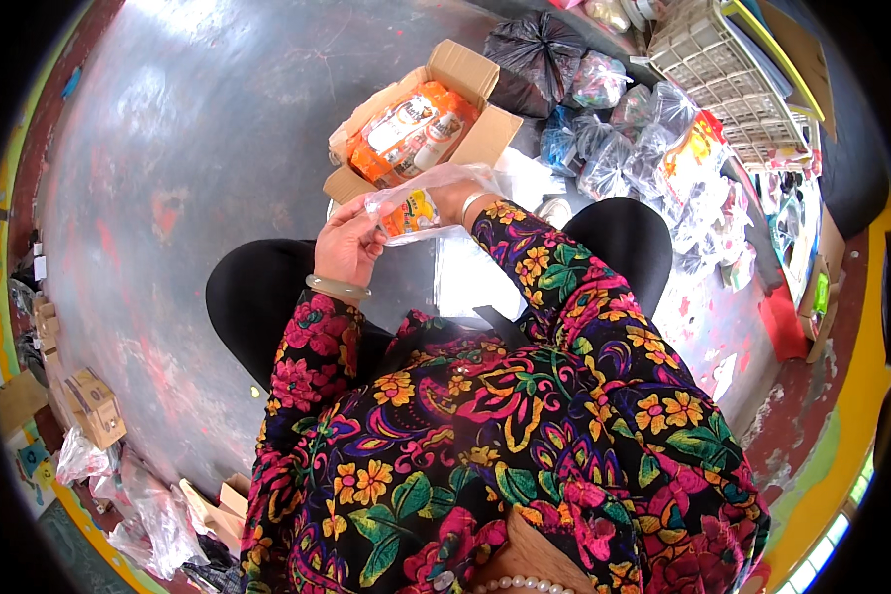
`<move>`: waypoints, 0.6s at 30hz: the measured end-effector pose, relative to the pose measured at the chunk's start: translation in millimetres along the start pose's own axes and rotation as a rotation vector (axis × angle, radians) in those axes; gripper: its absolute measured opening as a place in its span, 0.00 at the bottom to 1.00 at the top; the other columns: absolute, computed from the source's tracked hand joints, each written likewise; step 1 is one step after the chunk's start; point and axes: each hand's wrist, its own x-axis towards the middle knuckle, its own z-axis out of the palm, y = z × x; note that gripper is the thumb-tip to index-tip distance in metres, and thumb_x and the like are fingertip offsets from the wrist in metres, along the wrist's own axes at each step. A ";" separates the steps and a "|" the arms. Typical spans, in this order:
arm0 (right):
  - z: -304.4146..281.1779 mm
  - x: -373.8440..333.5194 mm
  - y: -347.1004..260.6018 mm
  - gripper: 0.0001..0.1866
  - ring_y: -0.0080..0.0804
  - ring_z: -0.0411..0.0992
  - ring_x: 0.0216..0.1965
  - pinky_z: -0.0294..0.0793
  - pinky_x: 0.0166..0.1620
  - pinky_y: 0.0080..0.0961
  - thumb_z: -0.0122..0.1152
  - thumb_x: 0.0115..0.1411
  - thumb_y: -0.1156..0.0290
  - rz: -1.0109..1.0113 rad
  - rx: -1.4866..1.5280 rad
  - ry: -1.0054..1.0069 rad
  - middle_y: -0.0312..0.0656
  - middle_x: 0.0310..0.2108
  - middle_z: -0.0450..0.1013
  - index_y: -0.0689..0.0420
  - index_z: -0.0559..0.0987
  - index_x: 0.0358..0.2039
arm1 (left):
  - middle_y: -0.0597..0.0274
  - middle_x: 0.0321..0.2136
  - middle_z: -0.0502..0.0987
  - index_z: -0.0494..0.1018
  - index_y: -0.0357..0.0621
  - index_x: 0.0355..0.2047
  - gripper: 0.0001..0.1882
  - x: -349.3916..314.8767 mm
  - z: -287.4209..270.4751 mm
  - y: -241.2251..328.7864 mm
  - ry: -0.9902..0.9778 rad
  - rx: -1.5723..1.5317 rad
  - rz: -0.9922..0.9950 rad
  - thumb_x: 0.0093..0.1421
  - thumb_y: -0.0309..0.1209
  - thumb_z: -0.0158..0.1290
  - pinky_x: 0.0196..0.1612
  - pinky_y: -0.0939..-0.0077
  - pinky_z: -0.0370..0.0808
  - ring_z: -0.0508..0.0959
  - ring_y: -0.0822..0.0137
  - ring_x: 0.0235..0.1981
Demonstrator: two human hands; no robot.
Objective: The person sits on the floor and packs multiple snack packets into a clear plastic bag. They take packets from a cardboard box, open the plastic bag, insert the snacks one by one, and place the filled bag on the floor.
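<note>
Two hands pinch a clear bag, packet inside, box at 12 o'clock; loose grip risks spilling it.

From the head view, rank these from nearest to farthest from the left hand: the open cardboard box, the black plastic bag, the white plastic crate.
From the left hand:
1. Open cardboard box, just ahead, holding orange packets.
2. Black plastic bag, beyond the box, to the right.
3. White plastic crate, far right, at the top.

Grey floor with open cardboard box, tied plastic bags.
</note>
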 end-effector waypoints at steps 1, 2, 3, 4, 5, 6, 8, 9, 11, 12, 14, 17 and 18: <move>-4.0 -4.1 -2.3 0.23 0.44 0.69 0.39 0.67 0.44 0.33 0.67 0.36 0.62 -0.030 -0.008 0.031 0.47 0.35 0.71 0.54 0.75 0.35 | 0.60 0.31 0.76 0.67 0.36 0.42 0.14 0.7 -0.6 -0.7 0.008 -0.006 0.009 0.54 0.24 0.47 0.18 0.90 0.65 0.70 0.78 0.17; 0.5 -3.5 -0.7 0.22 0.43 0.69 0.39 0.67 0.43 0.33 0.66 0.37 0.62 -0.052 0.023 0.070 0.46 0.34 0.71 0.54 0.75 0.35 | 0.60 0.31 0.76 0.67 0.36 0.42 0.14 2.3 -2.1 -1.8 0.016 -0.011 0.018 0.54 0.24 0.47 0.18 0.90 0.65 0.70 0.78 0.17; 0.4 -4.5 -0.6 0.21 0.43 0.69 0.39 0.68 0.43 0.33 0.66 0.38 0.62 -0.054 0.037 0.097 0.46 0.34 0.71 0.54 0.75 0.35 | 0.60 0.30 0.76 0.67 0.35 0.42 0.14 3.3 -2.6 -2.6 0.023 -0.017 0.026 0.54 0.23 0.47 0.18 0.91 0.65 0.70 0.78 0.17; -4.8 -5.6 -3.3 0.20 0.43 0.69 0.39 0.68 0.43 0.33 0.65 0.38 0.61 -0.063 0.043 0.131 0.46 0.34 0.72 0.54 0.75 0.34 | 0.59 0.30 0.76 0.67 0.35 0.42 0.14 2.4 -1.2 -2.0 0.028 -0.017 0.030 0.54 0.23 0.47 0.18 0.91 0.65 0.70 0.78 0.17; -10.4 -6.7 -5.4 0.20 0.42 0.69 0.39 0.68 0.43 0.33 0.64 0.39 0.61 -0.066 0.056 0.165 0.46 0.34 0.72 0.54 0.75 0.34 | 0.59 0.30 0.76 0.66 0.34 0.42 0.14 1.2 0.9 -1.1 0.033 -0.017 0.033 0.54 0.23 0.47 0.18 0.91 0.65 0.70 0.78 0.17; -16.1 -8.2 -7.2 0.19 0.42 0.69 0.39 0.68 0.43 0.32 0.64 0.39 0.61 -0.068 0.072 0.201 0.46 0.34 0.72 0.54 0.75 0.34 | 0.59 0.30 0.76 0.66 0.34 0.42 0.14 0.5 2.4 -0.6 0.037 -0.016 0.036 0.53 0.22 0.47 0.18 0.91 0.65 0.70 0.78 0.17; -30.6 -12.6 -12.9 0.18 0.42 0.69 0.39 0.68 0.42 0.32 0.63 0.41 0.61 -0.078 0.096 0.271 0.45 0.34 0.72 0.54 0.76 0.33 | 0.59 0.29 0.76 0.66 0.33 0.43 0.15 1.3 0.1 -3.0 0.064 -0.011 0.018 0.53 0.22 0.47 0.18 0.92 0.65 0.70 0.79 0.16; -36.3 -13.8 -14.5 0.17 0.41 0.69 0.39 0.68 0.42 0.32 0.62 0.41 0.61 -0.075 0.102 0.299 0.45 0.34 0.72 0.53 0.76 0.33 | 0.59 0.29 0.76 0.66 0.33 0.43 0.15 1.5 -1.1 -3.6 0.078 -0.008 0.010 0.53 0.21 0.47 0.18 0.92 0.65 0.70 0.79 0.16; -46.3 -17.0 -17.5 0.16 0.41 0.69 0.39 0.68 0.42 0.32 0.61 0.42 0.60 -0.065 0.107 0.349 0.45 0.34 0.72 0.53 0.76 0.33 | 0.59 0.29 0.76 0.66 0.33 0.43 0.16 0.6 -1.2 -1.7 0.064 0.023 -0.079 0.52 0.20 0.46 0.18 0.92 0.63 0.69 0.81 0.16; -49.7 -18.0 -18.9 0.16 0.41 0.70 0.38 0.68 0.42 0.32 0.61 0.43 0.60 -0.054 0.101 0.361 0.45 0.33 0.72 0.53 0.76 0.32 | 0.59 0.29 0.76 0.66 0.33 0.44 0.17 -0.4 -1.5 -0.7 0.057 0.038 -0.123 0.52 0.20 0.46 0.18 0.93 0.63 0.68 0.81 0.16; -53.5 -19.3 -19.8 0.12 0.39 0.70 0.38 0.69 0.41 0.32 0.56 0.47 0.62 -0.008 0.046 0.381 0.43 0.33 0.73 0.52 0.76 0.31 | 0.59 0.30 0.75 0.65 0.34 0.44 0.17 -1.7 -1.1 1.9 -0.015 0.030 -0.219 0.52 0.20 0.45 0.17 0.93 0.61 0.67 0.83 0.17; -66.7 -23.7 -22.5 0.13 0.37 0.70 0.40 0.68 0.42 0.32 0.56 0.48 0.59 0.084 -0.015 0.178 0.42 0.35 0.73 0.50 0.77 0.32 | 0.57 0.32 0.75 0.64 0.34 0.45 0.17 -5.8 4.1 5.8 -0.078 0.049 -0.305 0.53 0.20 0.43 0.17 0.94 0.60 0.65 0.83 0.18; -49.5 -16.3 -12.3 0.12 0.37 0.71 0.39 0.68 0.41 0.32 0.55 0.48 0.59 0.052 -0.029 0.230 0.42 0.34 0.73 0.50 0.78 0.31 | 0.57 0.32 0.75 0.64 0.34 0.45 0.18 -4.8 3.3 6.3 -0.082 0.047 -0.320 0.53 0.20 0.42 0.17 0.94 0.60 0.65 0.83 0.18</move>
